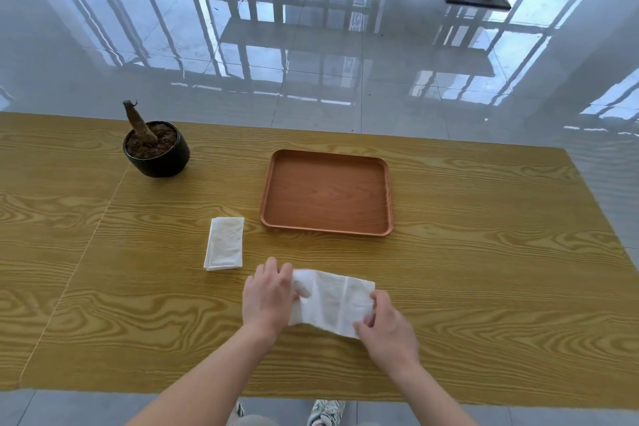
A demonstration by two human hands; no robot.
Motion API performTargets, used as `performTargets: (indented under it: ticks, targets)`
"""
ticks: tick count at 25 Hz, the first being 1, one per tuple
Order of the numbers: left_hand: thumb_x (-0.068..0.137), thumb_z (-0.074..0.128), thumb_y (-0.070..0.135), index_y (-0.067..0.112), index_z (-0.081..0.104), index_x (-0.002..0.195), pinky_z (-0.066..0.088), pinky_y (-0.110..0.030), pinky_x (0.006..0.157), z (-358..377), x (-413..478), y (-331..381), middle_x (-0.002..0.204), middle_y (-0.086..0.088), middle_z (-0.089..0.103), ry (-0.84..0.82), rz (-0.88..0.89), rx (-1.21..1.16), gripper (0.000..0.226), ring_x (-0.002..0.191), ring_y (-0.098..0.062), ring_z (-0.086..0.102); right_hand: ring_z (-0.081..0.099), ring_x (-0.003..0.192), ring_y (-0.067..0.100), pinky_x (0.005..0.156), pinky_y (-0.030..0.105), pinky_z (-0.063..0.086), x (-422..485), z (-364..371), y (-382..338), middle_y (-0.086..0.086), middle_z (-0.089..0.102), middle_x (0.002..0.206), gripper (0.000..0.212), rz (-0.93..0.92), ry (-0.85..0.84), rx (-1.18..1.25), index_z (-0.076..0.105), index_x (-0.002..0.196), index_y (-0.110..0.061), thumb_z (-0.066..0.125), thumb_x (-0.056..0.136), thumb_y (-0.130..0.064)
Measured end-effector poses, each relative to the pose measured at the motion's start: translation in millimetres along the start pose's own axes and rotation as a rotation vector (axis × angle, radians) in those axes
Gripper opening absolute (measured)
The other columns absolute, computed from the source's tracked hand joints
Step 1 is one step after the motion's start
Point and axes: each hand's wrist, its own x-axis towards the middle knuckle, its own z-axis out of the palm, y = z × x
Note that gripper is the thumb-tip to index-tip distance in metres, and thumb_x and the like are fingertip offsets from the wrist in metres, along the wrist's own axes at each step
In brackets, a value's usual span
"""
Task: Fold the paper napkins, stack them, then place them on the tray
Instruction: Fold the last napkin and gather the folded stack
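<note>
White paper napkin [332, 301] on wood-grain table [484, 252], near front edge, long axis left-right, creased, soft. Left hand [268, 297] grips left end, fingers curled over it. Right hand [387, 325] pinches right near corner. Hands apart, napkin between. Folded napkin stack [224, 244] rectangular, long axis front-back, left of brown rectangular tray [389, 197], rounded corners. Black round pot [157, 154] far left, dry stump in soil.

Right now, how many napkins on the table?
2 seen: a folded stack left of the tray, possibly several sheets; one napkin gripped by the left hand and right hand, nearer the camera.
</note>
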Motion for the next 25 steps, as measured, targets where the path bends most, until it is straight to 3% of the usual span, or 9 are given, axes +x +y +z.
performTargets:
  ticks: [4,8,10,16,20,22,25]
  targets:
    - [0.079,0.076,0.011,0.018,0.065,0.114,0.050,-0.033,0.070,-7,-1,-30,0.095,0.000,0.057,0.099,0.059,-0.083,0.038,0.080,-0.019,0.055,0.058,0.080,0.006,0.063,0.028,0.044,-5,8,-7,-0.013,0.060,0.085,0.046,-0.060,0.018,0.045,0.051,0.127,-0.028,0.068,0.085,-0.035]
    - [0.082,0.071,0.035,0.023,0.066,0.105,0.050,-0.032,0.071,10,-36,-26,0.101,0.002,0.061,0.014,0.203,-0.077,0.026,0.087,-0.019,0.058,0.052,0.114,0.015,0.084,0.029,0.050,18,-2,-11,-0.009,0.055,0.125,0.044,-0.195,0.150,-0.054,0.056,0.133,-0.023,0.068,0.091,-0.029]
    - [0.078,0.073,0.044,0.026,0.064,0.103,0.050,-0.036,0.073,22,-45,-22,0.111,-0.003,0.062,-0.013,0.235,0.026,0.032,0.095,-0.023,0.060,0.049,0.119,0.016,0.087,0.029,0.049,27,-5,-14,-0.008,0.051,0.132,0.047,-0.205,0.125,-0.105,0.052,0.139,-0.022,0.065,0.094,-0.031]
    - [0.079,0.076,0.029,0.023,0.065,0.103,0.049,-0.045,0.081,23,-28,-19,0.120,-0.012,0.061,0.079,0.168,0.103,0.027,0.107,-0.031,0.058,0.053,0.106,0.015,0.081,0.029,0.046,24,3,-10,-0.007,0.060,0.110,0.035,-0.174,0.045,-0.156,0.057,0.127,-0.024,0.058,0.092,-0.029]
    - [0.075,0.075,0.017,0.022,0.067,0.106,0.050,-0.038,0.079,10,-32,-12,0.113,-0.005,0.061,0.081,0.143,-0.108,0.032,0.102,-0.025,0.059,0.055,0.083,0.007,0.064,0.027,0.044,6,11,-8,-0.015,0.057,0.084,0.025,-0.100,-0.051,0.004,0.053,0.107,-0.034,0.064,0.084,-0.030]
    - [0.075,0.072,0.036,0.025,0.067,0.102,0.047,-0.031,0.074,10,-53,-3,0.101,0.004,0.059,0.038,0.252,-0.206,0.029,0.093,-0.017,0.057,0.055,0.078,0.004,0.059,0.024,0.039,2,13,-5,-0.015,0.057,0.079,0.030,-0.083,-0.073,0.042,0.051,0.109,-0.036,0.066,0.084,-0.032]
    - [0.062,0.062,0.067,0.030,0.063,0.094,0.045,-0.029,0.070,20,-81,11,0.093,0.009,0.056,-0.065,0.370,-0.148,0.049,0.086,-0.013,0.052,0.057,0.076,0.001,0.063,0.027,0.042,1,12,-2,-0.011,0.061,0.078,0.032,-0.072,-0.087,0.081,0.051,0.112,-0.037,0.068,0.085,-0.033]
